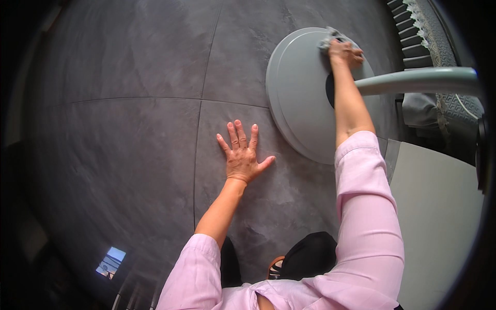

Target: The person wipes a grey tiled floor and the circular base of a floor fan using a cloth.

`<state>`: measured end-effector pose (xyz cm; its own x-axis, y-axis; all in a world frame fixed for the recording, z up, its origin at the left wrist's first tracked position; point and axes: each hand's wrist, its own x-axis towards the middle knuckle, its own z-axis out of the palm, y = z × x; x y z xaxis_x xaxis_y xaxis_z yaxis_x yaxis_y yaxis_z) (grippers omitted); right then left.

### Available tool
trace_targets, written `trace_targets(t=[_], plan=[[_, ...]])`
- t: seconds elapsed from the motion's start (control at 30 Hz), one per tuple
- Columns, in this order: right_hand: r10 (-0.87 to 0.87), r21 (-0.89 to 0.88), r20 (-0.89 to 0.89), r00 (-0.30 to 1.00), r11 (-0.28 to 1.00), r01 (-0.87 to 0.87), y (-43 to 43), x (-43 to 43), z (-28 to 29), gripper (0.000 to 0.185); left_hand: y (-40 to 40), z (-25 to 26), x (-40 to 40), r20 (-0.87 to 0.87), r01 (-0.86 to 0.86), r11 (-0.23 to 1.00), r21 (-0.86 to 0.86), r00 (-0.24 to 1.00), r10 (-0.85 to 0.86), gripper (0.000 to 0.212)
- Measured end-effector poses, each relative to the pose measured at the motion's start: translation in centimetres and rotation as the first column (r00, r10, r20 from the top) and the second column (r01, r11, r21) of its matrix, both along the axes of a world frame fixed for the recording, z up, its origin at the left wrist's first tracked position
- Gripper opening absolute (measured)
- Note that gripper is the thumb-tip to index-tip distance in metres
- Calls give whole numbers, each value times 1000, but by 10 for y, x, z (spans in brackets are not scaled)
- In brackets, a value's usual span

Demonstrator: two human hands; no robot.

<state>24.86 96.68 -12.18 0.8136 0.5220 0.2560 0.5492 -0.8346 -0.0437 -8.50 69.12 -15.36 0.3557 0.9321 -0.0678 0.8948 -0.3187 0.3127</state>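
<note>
My left hand (243,155) lies palm down with fingers spread on the dark grey tiled floor (155,155). Farther forward on the right, my right hand (344,53) grips a crumpled grey cloth (329,40) against the upper part of a round grey base plate (302,89). My right forearm crosses over the plate and partly hides the black collar (329,90) at its middle. A thick grey curved pole (418,79) rises from the plate towards the right.
At the far right stand a dark slatted piece (412,38) and grey patterned fabric with lace trim (445,38). A pale flat panel (434,217) lies to the right of my right arm. My knees and a brown sandal (274,267) are close to my body.
</note>
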Motion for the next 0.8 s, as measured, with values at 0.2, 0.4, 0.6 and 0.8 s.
trace_targets(t=[0.2,0.4,0.6,0.8], plan=[[-42,-94,-167,985,995,26,16,11,15,71,1,8,-5,30,2,996,-85,1000,1,110],[331,-213,-99,938,914,-345,32,-41,8,72,-1,1,-6,60,-3,998,-64,998,7,111],[530,-136,26,847,842,-523,-3,-114,9,59,-1,4,-2,37,-8,999,-35,999,9,107],[807,46,199,556,559,-828,-84,-173,-10,51,-2,4,5,-33,-3,1000,-24,999,3,106]])
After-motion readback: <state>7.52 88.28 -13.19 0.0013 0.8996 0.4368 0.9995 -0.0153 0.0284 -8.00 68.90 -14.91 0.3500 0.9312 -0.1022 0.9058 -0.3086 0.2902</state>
